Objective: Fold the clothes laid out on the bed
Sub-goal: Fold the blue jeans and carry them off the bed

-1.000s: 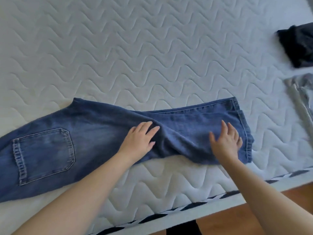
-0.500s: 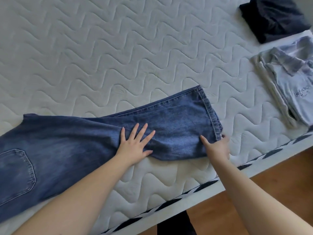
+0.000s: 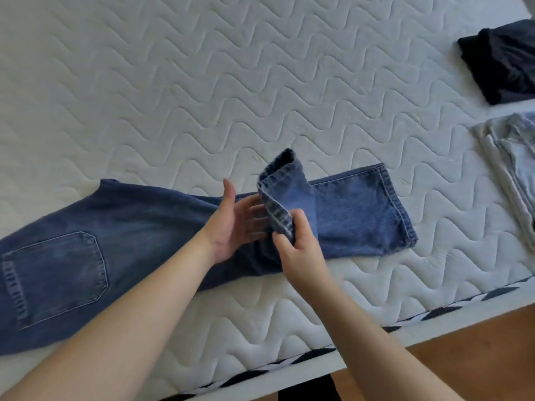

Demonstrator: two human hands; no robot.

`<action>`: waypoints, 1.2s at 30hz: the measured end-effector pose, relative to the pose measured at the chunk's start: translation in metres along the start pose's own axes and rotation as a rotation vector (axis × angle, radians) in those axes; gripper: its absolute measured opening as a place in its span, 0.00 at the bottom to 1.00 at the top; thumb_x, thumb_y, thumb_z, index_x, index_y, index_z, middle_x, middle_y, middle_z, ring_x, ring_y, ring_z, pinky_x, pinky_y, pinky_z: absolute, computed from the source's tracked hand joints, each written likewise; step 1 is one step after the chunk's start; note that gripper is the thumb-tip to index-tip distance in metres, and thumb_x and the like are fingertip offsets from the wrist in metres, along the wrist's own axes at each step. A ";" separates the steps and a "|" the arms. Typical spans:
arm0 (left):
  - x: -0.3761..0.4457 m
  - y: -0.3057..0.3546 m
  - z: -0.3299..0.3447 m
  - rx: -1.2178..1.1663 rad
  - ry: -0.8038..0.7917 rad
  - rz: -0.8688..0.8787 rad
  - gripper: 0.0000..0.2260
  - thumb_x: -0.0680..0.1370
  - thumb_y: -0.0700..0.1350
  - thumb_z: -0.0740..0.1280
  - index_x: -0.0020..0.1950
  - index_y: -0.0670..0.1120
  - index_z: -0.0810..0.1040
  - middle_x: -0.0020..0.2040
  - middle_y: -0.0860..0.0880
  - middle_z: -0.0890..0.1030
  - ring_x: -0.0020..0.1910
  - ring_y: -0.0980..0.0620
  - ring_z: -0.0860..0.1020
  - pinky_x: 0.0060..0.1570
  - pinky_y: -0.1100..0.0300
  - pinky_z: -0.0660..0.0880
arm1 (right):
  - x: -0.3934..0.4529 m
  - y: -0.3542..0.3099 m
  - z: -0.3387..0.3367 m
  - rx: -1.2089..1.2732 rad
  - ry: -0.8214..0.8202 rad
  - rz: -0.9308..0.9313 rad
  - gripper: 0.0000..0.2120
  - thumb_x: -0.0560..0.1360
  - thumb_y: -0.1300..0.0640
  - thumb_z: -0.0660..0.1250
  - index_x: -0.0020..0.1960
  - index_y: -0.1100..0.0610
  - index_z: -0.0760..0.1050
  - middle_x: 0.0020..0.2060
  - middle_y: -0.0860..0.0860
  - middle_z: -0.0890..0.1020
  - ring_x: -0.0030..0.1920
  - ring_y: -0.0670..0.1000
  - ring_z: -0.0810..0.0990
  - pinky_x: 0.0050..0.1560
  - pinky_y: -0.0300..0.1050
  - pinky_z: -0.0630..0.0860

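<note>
Jeans (image 3: 121, 244) lie lengthwise along the near edge of the mattress (image 3: 202, 82), back pocket up at the left and the leg ends reaching right, a placing that probably suits folding the legs back over the seat. The right hand (image 3: 301, 250) pinches the hem of the upper leg, fingers curled round the doubled denim, and lifts it so the cuff stands up in a loop with its paler inside and stitched edge showing; the lower leg lies flat beneath, its hem at the right. The left hand (image 3: 234, 224) is open just beside that cuff, palm turned toward it and fingers straight, seemingly ready to take or steady the cloth. The denim looks thick and stiff enough to hold a curve. The mattress is white, quilted in wavy lines. At the right edge sit a folded dark garment (image 3: 503, 59) and a pale grey one (image 3: 512, 169), well apart from the jeans
</note>
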State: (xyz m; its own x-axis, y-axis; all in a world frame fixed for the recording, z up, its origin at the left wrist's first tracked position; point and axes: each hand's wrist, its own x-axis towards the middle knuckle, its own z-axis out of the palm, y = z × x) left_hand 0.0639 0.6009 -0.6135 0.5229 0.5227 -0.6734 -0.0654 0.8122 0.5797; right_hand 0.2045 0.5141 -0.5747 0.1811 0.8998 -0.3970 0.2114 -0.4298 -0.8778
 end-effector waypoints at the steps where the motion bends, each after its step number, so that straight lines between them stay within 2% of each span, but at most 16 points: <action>1: -0.011 0.006 -0.010 -0.070 -0.003 0.004 0.43 0.68 0.79 0.49 0.67 0.50 0.77 0.63 0.44 0.80 0.61 0.44 0.79 0.59 0.45 0.75 | -0.001 -0.008 0.018 0.019 -0.072 0.016 0.08 0.76 0.57 0.60 0.48 0.44 0.67 0.33 0.39 0.76 0.34 0.40 0.72 0.37 0.41 0.73; 3: -0.034 0.017 -0.033 -0.074 0.061 0.016 0.36 0.70 0.73 0.61 0.62 0.46 0.80 0.59 0.42 0.82 0.58 0.43 0.81 0.54 0.47 0.78 | -0.003 -0.022 0.054 0.019 -0.205 0.038 0.11 0.76 0.56 0.59 0.51 0.40 0.67 0.36 0.39 0.77 0.38 0.41 0.74 0.45 0.45 0.75; 5: -0.056 0.022 -0.060 -0.040 0.223 0.028 0.16 0.74 0.59 0.70 0.45 0.46 0.82 0.44 0.42 0.83 0.43 0.46 0.84 0.42 0.53 0.80 | -0.007 -0.032 0.085 0.029 -0.340 0.044 0.13 0.75 0.54 0.60 0.55 0.38 0.68 0.41 0.38 0.79 0.43 0.40 0.76 0.51 0.47 0.75; 6: -0.066 0.022 -0.075 -0.056 0.320 0.044 0.09 0.77 0.51 0.70 0.42 0.47 0.80 0.39 0.43 0.81 0.38 0.47 0.83 0.37 0.55 0.80 | -0.009 -0.035 0.099 0.033 -0.397 0.028 0.14 0.75 0.52 0.61 0.59 0.39 0.69 0.45 0.37 0.79 0.47 0.39 0.77 0.54 0.44 0.75; 8: -0.085 0.022 -0.107 -0.108 0.495 0.110 0.03 0.79 0.41 0.66 0.47 0.46 0.78 0.37 0.45 0.83 0.35 0.49 0.83 0.34 0.57 0.79 | -0.016 -0.034 0.122 0.006 -0.375 -0.084 0.16 0.75 0.47 0.62 0.63 0.41 0.71 0.52 0.35 0.79 0.55 0.38 0.77 0.58 0.39 0.74; 11: -0.116 0.019 -0.165 -0.159 0.721 0.195 0.09 0.79 0.39 0.64 0.56 0.48 0.79 0.46 0.45 0.86 0.43 0.46 0.84 0.41 0.53 0.80 | -0.011 -0.017 0.136 -0.168 0.089 -0.203 0.18 0.77 0.46 0.64 0.66 0.44 0.68 0.64 0.38 0.73 0.66 0.41 0.71 0.68 0.43 0.65; 13: -0.140 0.012 -0.208 -0.089 0.907 0.218 0.10 0.77 0.42 0.65 0.56 0.52 0.79 0.51 0.44 0.84 0.47 0.44 0.83 0.49 0.48 0.80 | 0.005 -0.003 0.133 -0.289 0.292 0.057 0.30 0.76 0.43 0.67 0.74 0.47 0.61 0.72 0.44 0.67 0.72 0.47 0.65 0.72 0.48 0.59; 15: -0.165 0.002 -0.243 0.070 1.116 0.230 0.12 0.74 0.45 0.65 0.57 0.54 0.78 0.54 0.46 0.82 0.52 0.45 0.81 0.55 0.48 0.77 | 0.021 0.008 0.135 -0.299 0.157 0.368 0.40 0.74 0.39 0.68 0.78 0.50 0.54 0.75 0.50 0.66 0.74 0.54 0.64 0.73 0.55 0.62; 16: -0.176 -0.004 -0.256 0.158 1.207 0.227 0.14 0.74 0.46 0.66 0.60 0.54 0.76 0.55 0.48 0.81 0.53 0.47 0.79 0.55 0.51 0.75 | 0.024 0.012 0.142 -0.293 0.033 0.425 0.41 0.74 0.38 0.68 0.79 0.50 0.52 0.74 0.50 0.67 0.72 0.55 0.66 0.71 0.55 0.65; 18: -0.191 -0.014 -0.270 0.274 1.321 0.237 0.21 0.74 0.47 0.68 0.67 0.52 0.71 0.59 0.50 0.78 0.55 0.49 0.76 0.53 0.55 0.72 | 0.024 0.016 0.163 -0.305 -0.149 0.385 0.38 0.76 0.40 0.66 0.79 0.49 0.53 0.73 0.51 0.69 0.70 0.55 0.69 0.67 0.51 0.69; 21: -0.197 -0.023 -0.274 0.427 1.402 0.295 0.27 0.73 0.45 0.70 0.70 0.52 0.66 0.64 0.48 0.74 0.58 0.50 0.75 0.60 0.52 0.73 | 0.020 0.016 0.190 -0.318 -0.225 0.279 0.33 0.79 0.43 0.63 0.79 0.48 0.53 0.71 0.49 0.71 0.68 0.54 0.71 0.63 0.46 0.72; 23: -0.194 -0.026 -0.265 0.635 1.387 0.342 0.25 0.74 0.43 0.68 0.71 0.49 0.67 0.66 0.45 0.73 0.64 0.46 0.72 0.66 0.49 0.70 | 0.019 0.015 0.195 -0.283 -0.281 0.219 0.29 0.79 0.45 0.62 0.78 0.44 0.57 0.68 0.44 0.73 0.66 0.50 0.72 0.62 0.43 0.70; 26: -0.179 -0.030 -0.236 0.799 1.208 0.419 0.25 0.78 0.41 0.66 0.75 0.45 0.65 0.70 0.45 0.70 0.67 0.46 0.70 0.66 0.57 0.66 | 0.018 0.019 0.182 -0.200 -0.363 0.232 0.25 0.80 0.43 0.60 0.76 0.39 0.60 0.68 0.40 0.73 0.66 0.46 0.71 0.67 0.47 0.69; 30: -0.146 -0.034 -0.188 1.037 0.865 0.512 0.22 0.79 0.41 0.64 0.73 0.47 0.68 0.70 0.49 0.72 0.69 0.50 0.69 0.68 0.55 0.66 | 0.027 0.033 0.147 -0.097 -0.251 0.330 0.17 0.81 0.43 0.57 0.69 0.38 0.70 0.65 0.42 0.76 0.62 0.46 0.74 0.63 0.48 0.74; 33: -0.118 -0.035 -0.153 1.178 0.677 0.537 0.21 0.79 0.41 0.65 0.73 0.47 0.70 0.69 0.50 0.73 0.68 0.52 0.69 0.68 0.61 0.63 | 0.031 0.049 0.108 -0.156 -0.154 0.323 0.18 0.82 0.47 0.59 0.71 0.44 0.70 0.66 0.45 0.75 0.64 0.47 0.73 0.65 0.47 0.73; 36: -0.086 -0.034 -0.121 1.300 0.521 0.574 0.21 0.77 0.38 0.66 0.71 0.44 0.73 0.67 0.47 0.75 0.67 0.48 0.71 0.68 0.54 0.67 | 0.032 0.066 0.063 -0.163 -0.089 0.292 0.18 0.81 0.51 0.61 0.71 0.46 0.70 0.64 0.45 0.78 0.61 0.44 0.76 0.63 0.41 0.72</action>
State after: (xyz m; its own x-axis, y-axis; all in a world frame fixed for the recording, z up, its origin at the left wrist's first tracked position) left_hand -0.0816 0.5593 -0.6305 0.3195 0.9368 -0.1427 0.7700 -0.1689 0.6153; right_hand 0.1636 0.5191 -0.6622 0.1737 0.7368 -0.6534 0.3148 -0.6702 -0.6721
